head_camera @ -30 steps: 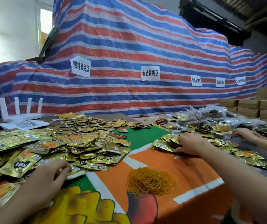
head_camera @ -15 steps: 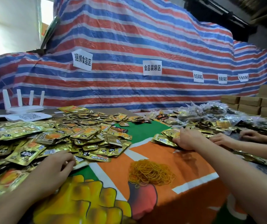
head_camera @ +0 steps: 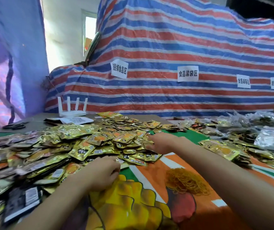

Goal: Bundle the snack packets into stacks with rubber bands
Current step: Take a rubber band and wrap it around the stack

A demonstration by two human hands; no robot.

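The right hand (head_camera: pixel 162 143) rests flat-fingered on the snack packets (head_camera: pixel 99 141) heaped at ten o'clock. The left hand (head_camera: pixel 103 173) is curled, its hold unclear. Glossy packets, raked loosely, could slide apart. The rubber bands (head_camera: pixel 186 181) lie at five o'clock.

You've just got the one view, the cam on your head; it faces forward and tilts down across the printed table cloth (head_camera: pixel 194 135); it sits close, so both forearms enter from the bottom edge, with your left hand (head_camera: pixel 104 171) and right hand (head_camera: pixel 162 143) around mid-frame; the lens is wide, so the snack packets (head_camera: pixel 83 146) blur toward the left edge; the striped tarp (head_camera: pixel 182 47) on the far side fills the upper half.
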